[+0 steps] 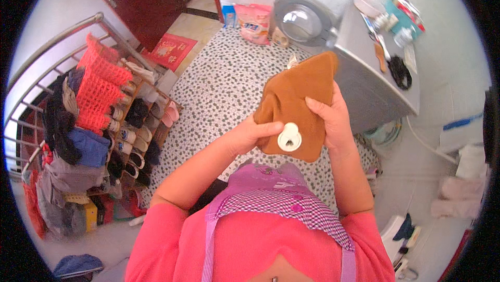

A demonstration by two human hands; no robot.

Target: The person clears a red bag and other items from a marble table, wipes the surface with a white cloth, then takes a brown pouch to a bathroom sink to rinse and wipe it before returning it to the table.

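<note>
Between my two hands I hold a brown plush, bag-like article, which looks like the cover of a hot-water bag. A round white plastic fitting with a small cap sits near its lower end. My left hand grips the left edge, its thumb beside the white fitting. On the other side, my right hand pinches the right edge, thumb on the front face. A small white tag sticks out at the upper left edge. The fingers behind the cloth are hidden.
To the left, a shoe rack stands by a metal railing hung with clothes. A grey cabinet at the right carries a teal basket and brushes. A grey washer-like appliance and a pink detergent bag stand beyond.
</note>
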